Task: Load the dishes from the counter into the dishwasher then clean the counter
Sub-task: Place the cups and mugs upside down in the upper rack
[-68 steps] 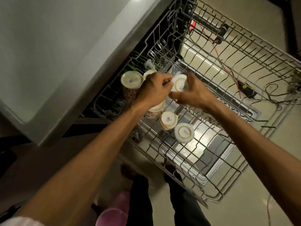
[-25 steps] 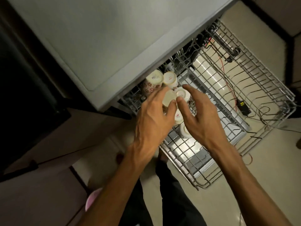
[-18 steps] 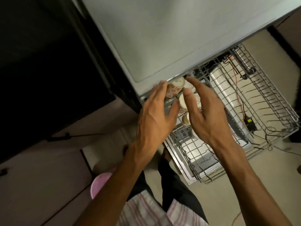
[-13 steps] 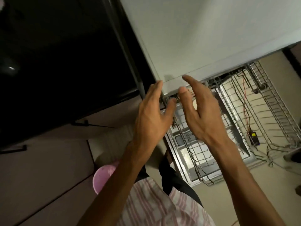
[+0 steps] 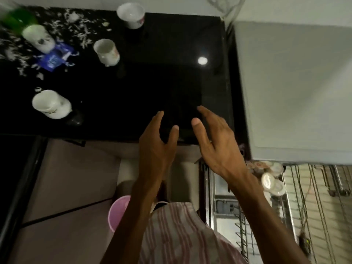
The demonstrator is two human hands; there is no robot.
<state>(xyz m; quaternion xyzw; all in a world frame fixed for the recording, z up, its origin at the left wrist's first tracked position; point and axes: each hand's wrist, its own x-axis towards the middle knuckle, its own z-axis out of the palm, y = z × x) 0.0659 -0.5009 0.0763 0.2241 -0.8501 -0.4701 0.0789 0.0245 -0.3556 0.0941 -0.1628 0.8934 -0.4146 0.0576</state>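
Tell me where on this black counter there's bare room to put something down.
The right half of the glossy black counter is bare, bordered by the two nearer white ceramic cups, the grey dishwasher top and both open hands. The far left is crowded: white scraps, blue wrapper, more cups.

The right half of the black tabletop (image 5: 171,73) lies bare ahead of both hands. Four white cups (image 5: 106,52) stand spread over its left half among white scraps (image 5: 82,35) and a blue wrapper (image 5: 55,58). The dishwasher top (image 5: 295,92) bounds the right edge.
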